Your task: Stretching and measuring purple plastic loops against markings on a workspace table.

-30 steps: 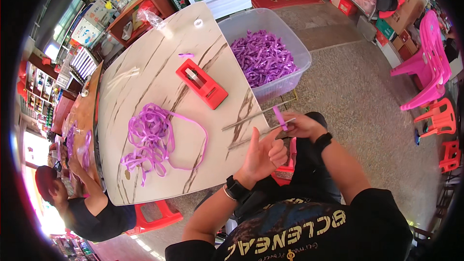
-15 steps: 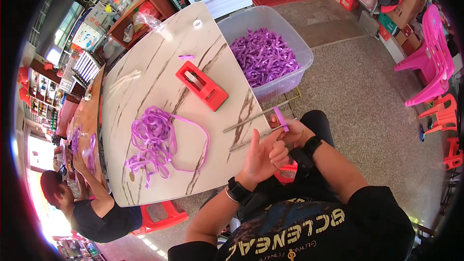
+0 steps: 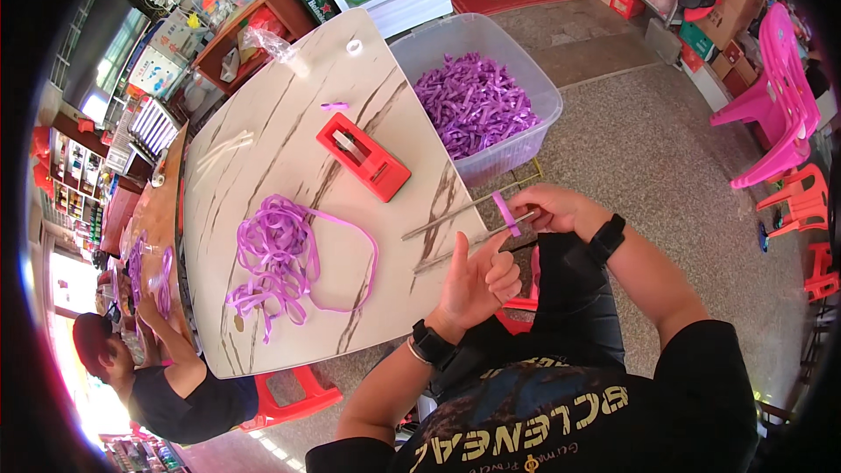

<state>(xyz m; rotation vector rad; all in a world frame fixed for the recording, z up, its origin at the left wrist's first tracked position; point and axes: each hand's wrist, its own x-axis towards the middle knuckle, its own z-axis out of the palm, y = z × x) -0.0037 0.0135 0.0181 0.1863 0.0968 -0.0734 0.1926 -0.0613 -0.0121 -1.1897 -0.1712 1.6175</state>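
Two thin grey rods point(image 3: 448, 215) lie on the table and stick out past its right edge. A short purple ribbon band point(image 3: 505, 214) spans both rods near their outer ends. My left hand point(image 3: 477, 282) is held below the band, its thumb raised and apart, its index finger reaching to the band's lower end, the others curled. Nothing shows in its grasp. To the right of the band, my right hand point(image 3: 559, 208) has its fingertips pinched by the end of the nearer rod. What lies between those fingertips is too small to make out.
On the marbled table point(image 3: 289, 144) lie a purple ribbon heap point(image 3: 279, 241), a red tape dispenser point(image 3: 363, 158) and a small purple piece point(image 3: 334, 106). Beyond its right edge stands a clear bin point(image 3: 512, 153) of purple ribbon pieces. A co-worker point(image 3: 180, 385) sits at left; pink chairs point(image 3: 775, 105) stand right.
My right hand has moved right and slightly up, apart from my left hand, its wrist now farther out. My left hand stays almost in place. The band still spans the rods.
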